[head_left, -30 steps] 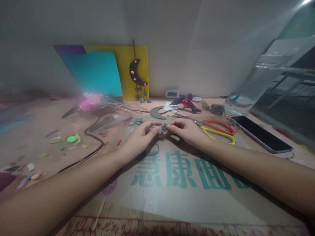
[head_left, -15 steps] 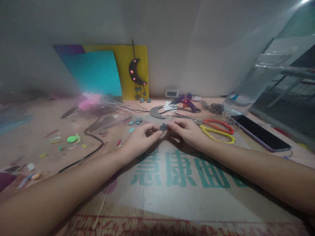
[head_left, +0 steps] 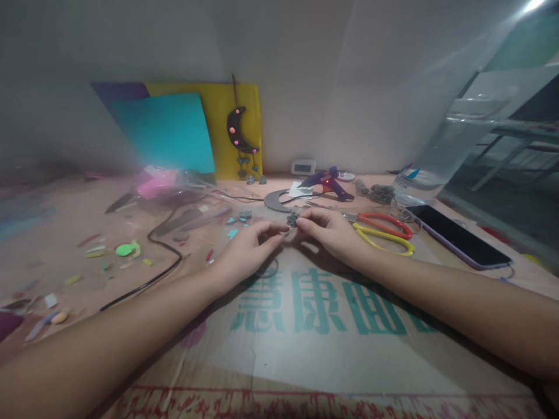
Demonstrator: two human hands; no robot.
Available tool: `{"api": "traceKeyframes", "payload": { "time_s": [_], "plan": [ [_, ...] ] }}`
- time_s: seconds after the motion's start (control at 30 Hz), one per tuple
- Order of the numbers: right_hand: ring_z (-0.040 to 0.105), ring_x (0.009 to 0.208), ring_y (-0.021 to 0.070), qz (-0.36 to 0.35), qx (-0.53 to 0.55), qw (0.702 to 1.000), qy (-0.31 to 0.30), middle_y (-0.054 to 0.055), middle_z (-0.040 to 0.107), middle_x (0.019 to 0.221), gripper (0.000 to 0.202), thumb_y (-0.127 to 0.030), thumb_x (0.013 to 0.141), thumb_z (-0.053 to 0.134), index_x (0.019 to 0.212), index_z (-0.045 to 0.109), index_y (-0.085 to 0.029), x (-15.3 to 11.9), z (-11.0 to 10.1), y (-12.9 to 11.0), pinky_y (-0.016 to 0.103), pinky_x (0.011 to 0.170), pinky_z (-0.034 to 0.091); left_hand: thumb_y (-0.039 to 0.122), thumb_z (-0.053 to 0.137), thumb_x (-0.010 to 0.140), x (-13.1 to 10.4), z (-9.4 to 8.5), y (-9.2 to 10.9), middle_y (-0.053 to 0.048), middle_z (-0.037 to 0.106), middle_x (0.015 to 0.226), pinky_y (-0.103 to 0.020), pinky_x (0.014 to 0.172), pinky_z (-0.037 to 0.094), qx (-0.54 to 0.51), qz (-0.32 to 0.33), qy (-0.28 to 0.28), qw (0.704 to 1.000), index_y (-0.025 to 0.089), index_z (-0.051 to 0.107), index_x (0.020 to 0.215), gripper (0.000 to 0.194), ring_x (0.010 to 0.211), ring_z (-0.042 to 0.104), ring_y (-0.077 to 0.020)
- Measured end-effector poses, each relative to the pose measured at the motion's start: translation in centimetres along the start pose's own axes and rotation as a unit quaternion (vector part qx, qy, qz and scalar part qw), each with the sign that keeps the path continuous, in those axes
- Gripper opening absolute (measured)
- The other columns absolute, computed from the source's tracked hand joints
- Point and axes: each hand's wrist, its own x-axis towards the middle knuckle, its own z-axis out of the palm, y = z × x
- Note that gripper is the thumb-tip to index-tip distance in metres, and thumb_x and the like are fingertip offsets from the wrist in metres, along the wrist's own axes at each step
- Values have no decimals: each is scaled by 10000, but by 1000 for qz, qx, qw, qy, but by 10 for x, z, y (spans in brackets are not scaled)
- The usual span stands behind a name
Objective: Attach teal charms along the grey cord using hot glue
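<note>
My right hand (head_left: 329, 233) pinches a small dark grey, flower-like piece (head_left: 293, 219) between thumb and fingertips. Just to its left is my left hand (head_left: 248, 250), with a narrow gap between its thumb and index finger and the grey piece outside its grip. A thin thread loop (head_left: 273, 267) shows beneath the left wrist. Behind the hands lies a grey crescent moon shape (head_left: 275, 201). Small blue pieces (head_left: 233, 233) and another grey-blue cluster (head_left: 245, 216) rest beyond my left fingers.
Scissors (head_left: 384, 238) with red and yellow handles and a phone (head_left: 458, 235) lie at right. A glue gun (head_left: 327, 183) with a lit red light stands behind, near a small digital timer (head_left: 303, 167). A decorated moon hanging (head_left: 236, 131) leans on yellow card. Scraps and a black cable (head_left: 168, 265) cover the left.
My left fingertips have come off the grey flower-like piece and parted slightly. The piece now sits at my right fingertips, a little higher. The view has shifted slightly.
</note>
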Motion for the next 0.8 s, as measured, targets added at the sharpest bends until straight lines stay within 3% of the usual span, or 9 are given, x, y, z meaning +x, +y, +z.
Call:
{"api": "traceKeyframes", "payload": {
  "time_s": [0.17, 0.37, 0.53, 0.6, 0.8],
  "plan": [
    [611, 696, 157, -14, -23, 1000, -7, 15, 642, 726, 249, -413, 848, 614, 780, 614, -174, 0, 0, -2, 292, 689, 483, 291, 526, 907, 2, 2, -8, -89, 701, 1172, -370, 997, 435, 21, 28, 50, 998, 184, 695, 1095, 274, 1108, 613, -240],
    [603, 731, 153, -52, -204, 977, -45, 21, 676, 757, 187, -303, 856, 581, 791, 676, -156, -3, -2, -17, 254, 694, 443, 381, 566, 885, -1, 1, -4, -61, 721, 909, -287, 744, 497, 10, 18, 47, 999, 175, 695, 921, 245, 841, 652, -197],
    [609, 713, 162, -52, -151, 986, -57, 35, 666, 732, 350, -400, 931, 466, 777, 654, -148, -3, -2, -10, 260, 666, 450, 386, 554, 880, -2, 0, 2, -22, 677, 731, -254, 610, 453, 0, -10, 41, 999, 171, 679, 879, 249, 644, 598, -156],
    [627, 745, 167, -42, -136, 989, -51, 41, 688, 774, 315, -392, 916, 498, 802, 663, -149, -3, -2, -10, 264, 693, 460, 374, 553, 880, -2, 0, 2, -26, 679, 766, -253, 638, 450, -2, -2, 42, 999, 170, 675, 859, 239, 683, 601, -158],
    [636, 772, 172, -34, -220, 974, -33, 38, 714, 814, 172, -304, 829, 600, 826, 693, -159, -2, 0, -20, 264, 713, 470, 358, 563, 867, 0, 1, 1, -41, 676, 803, -264, 668, 449, -7, 0, 42, 999, 168, 654, 831, 213, 741, 604, -176]
  ]
}}
